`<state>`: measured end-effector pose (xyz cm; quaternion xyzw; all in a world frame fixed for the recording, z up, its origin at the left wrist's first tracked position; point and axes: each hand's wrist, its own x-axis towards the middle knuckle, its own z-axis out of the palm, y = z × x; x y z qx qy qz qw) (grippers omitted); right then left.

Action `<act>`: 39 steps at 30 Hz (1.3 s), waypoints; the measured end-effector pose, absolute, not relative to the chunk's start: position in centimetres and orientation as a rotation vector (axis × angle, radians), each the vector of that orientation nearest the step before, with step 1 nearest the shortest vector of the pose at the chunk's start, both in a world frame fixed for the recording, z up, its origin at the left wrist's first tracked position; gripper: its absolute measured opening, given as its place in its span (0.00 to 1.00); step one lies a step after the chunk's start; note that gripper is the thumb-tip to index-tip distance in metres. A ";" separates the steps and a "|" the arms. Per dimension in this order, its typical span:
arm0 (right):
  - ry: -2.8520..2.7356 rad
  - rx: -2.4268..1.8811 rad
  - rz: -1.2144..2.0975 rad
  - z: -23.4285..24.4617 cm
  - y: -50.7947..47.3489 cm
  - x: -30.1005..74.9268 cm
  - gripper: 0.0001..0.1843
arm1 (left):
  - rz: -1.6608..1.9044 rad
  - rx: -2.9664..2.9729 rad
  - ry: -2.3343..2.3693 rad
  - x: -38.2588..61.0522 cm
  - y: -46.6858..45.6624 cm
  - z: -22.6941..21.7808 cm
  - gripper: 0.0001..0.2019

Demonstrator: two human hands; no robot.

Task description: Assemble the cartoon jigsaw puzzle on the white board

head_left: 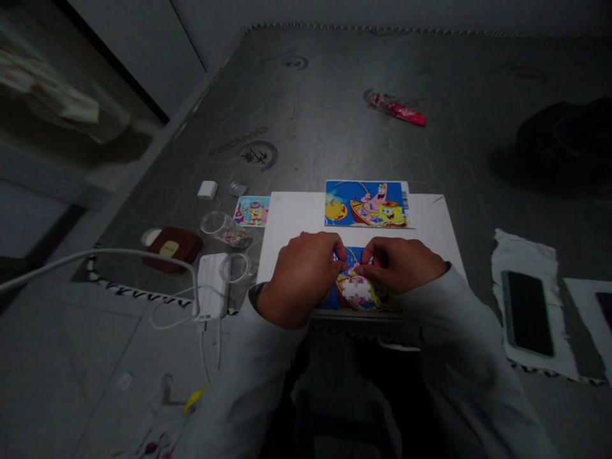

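A partly assembled jigsaw puzzle (351, 299) with blue, yellow and pink cartoon art lies on a white board (291, 220), a pale gap showing near its middle. My left hand (308, 271) comes over its left side, fingers curled down and pressed together at the upper part; what they grip is hidden. From the right, my right hand (404, 262) pinches at the puzzle with thumb and index finger, apparently on a small puzzle piece. The fingertips of both hands are close together. Just beyond them lies a picture card (366, 204) with a similar cartoon scene.
Left of the board are a clear jar (234, 236) with small pieces inside, a round clear lid (238, 188), a brown case (174, 248) and a white power bank (211, 284) with cables. A phone (528, 312) lies at right. A red wrapper (396, 108) sits farther back.
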<state>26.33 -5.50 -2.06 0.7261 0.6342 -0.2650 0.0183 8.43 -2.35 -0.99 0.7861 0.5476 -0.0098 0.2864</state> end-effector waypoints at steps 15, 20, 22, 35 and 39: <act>2.113 1.913 -0.515 -0.5 -6.4 25.1 0.15 | 0.071 2.133 1.362 8.9 -2.3 -1.6 0.06; 2.084 1.838 -0.414 -0.5 -6.4 24.1 0.14 | 0.058 2.100 1.364 9.0 -2.1 -1.7 0.06; 2.077 1.830 -0.443 -0.5 -6.3 24.2 0.12 | 0.063 2.101 1.358 9.0 -2.1 -1.8 0.06; 2.129 1.799 -0.414 -0.3 -6.3 24.5 0.11 | 0.066 2.116 1.293 8.6 -1.8 -2.1 0.07; 2.130 1.724 -0.384 0.0 -6.1 24.5 0.11 | 0.092 2.096 1.213 8.2 -1.6 -2.2 0.06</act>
